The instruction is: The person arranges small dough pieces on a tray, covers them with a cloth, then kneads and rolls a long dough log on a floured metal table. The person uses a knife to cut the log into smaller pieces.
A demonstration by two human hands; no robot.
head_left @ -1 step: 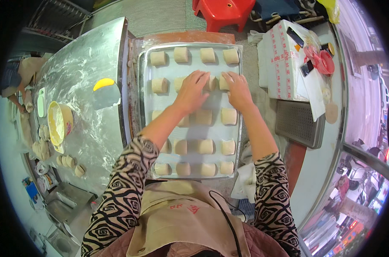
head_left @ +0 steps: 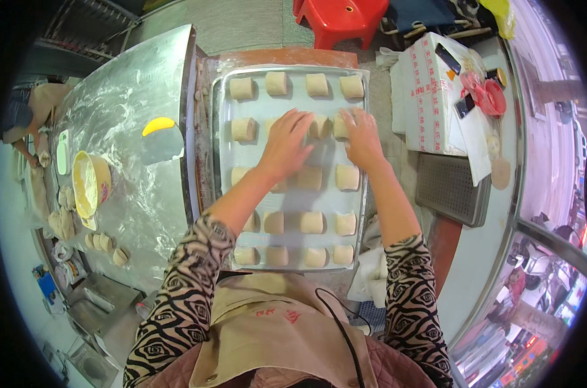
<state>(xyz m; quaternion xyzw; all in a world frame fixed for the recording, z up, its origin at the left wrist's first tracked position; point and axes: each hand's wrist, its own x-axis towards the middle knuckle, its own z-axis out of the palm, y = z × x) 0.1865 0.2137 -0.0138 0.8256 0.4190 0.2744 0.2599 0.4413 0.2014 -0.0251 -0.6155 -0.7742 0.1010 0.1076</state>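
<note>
A lined metal tray (head_left: pixel 218 152) holds several short pale dough cylinders (head_left: pixel 241 88) in rows. My left hand (head_left: pixel 283 145) is over the second row, thumb and fingers apart, just left of a middle piece (head_left: pixel 320 127); it partly hides another piece beneath. My right hand (head_left: pixel 364 142) has its fingers curved over the right-hand piece (head_left: pixel 340 127) in that row, hiding part of it.
Left: floured steel table (head_left: pixel 138 220) with yellow bowl (head_left: pixel 92 184), scraper (head_left: pixel 161 143), dough lumps, another person (head_left: pixel 35 113) working. Right: white box (head_left: pixel 426 97) with phones, pink plastic ware, stacked perforated trays (head_left: pixel 451 187). Red stool (head_left: pixel 338 19) behind.
My left hand has drawn very slightly leftward from the middle dough piece, showing more of it. The whole view has shifted slightly; my right hand stays at the right-hand piece.
</note>
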